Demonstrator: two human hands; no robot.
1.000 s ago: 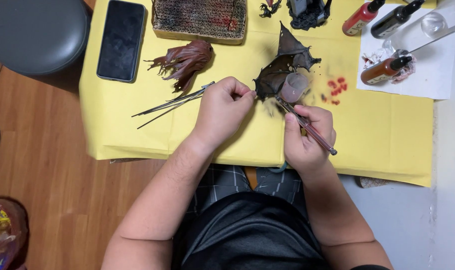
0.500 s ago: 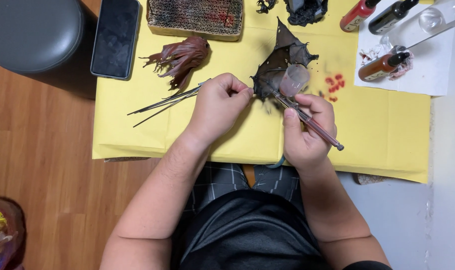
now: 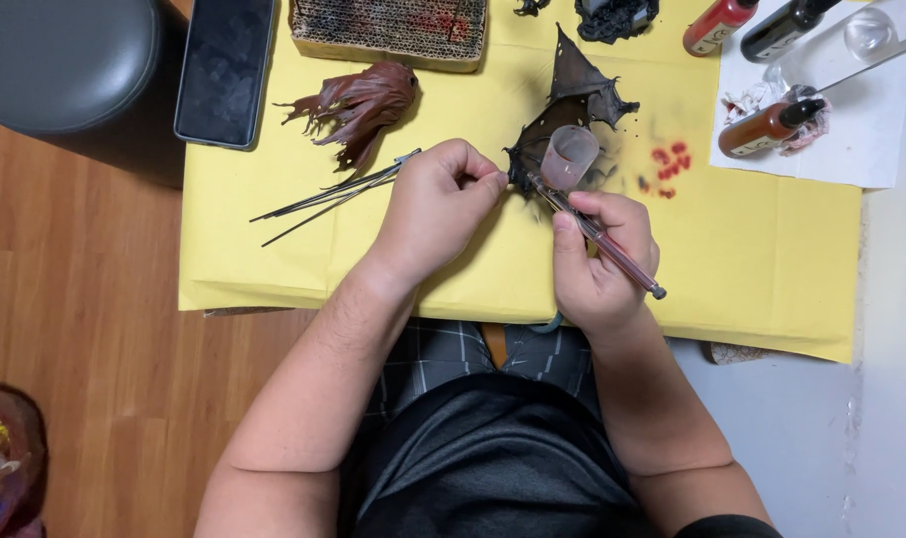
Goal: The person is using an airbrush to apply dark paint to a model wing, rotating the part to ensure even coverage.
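On the yellow-covered table [image 3: 772, 289], toward the middle of its near edge, work is in hand on a dark, winged model part [image 3: 575, 95] with spiky edges, which lies just beyond both hands. The left hand [image 3: 435, 204] has its grip pressed together, pinching the near tip of the part and also holding a bundle of thin dark rods [image 3: 328, 194] that fan out toward the left edge. The right hand [image 3: 602, 254] has its grip closed around an airbrush [image 3: 597, 234], held like a pen, with a clear cup [image 3: 570, 154] on top and the nozzle touching or just beside the part; which of the two cannot be told. Judgement: the step would be best served by keeping the left pinch firm at the part's edge, clear of the nozzle's line, and by holding the airbrush with its cup upright so nothing spills. Red test spots [image 3: 669, 161] mark the covering just beside the part. A reddish-brown tentacled piece [image 3: 358, 105] lies nearer the far edge, apart from the work. A small brown bottle [image 3: 767, 130] lies toward the far right corner.
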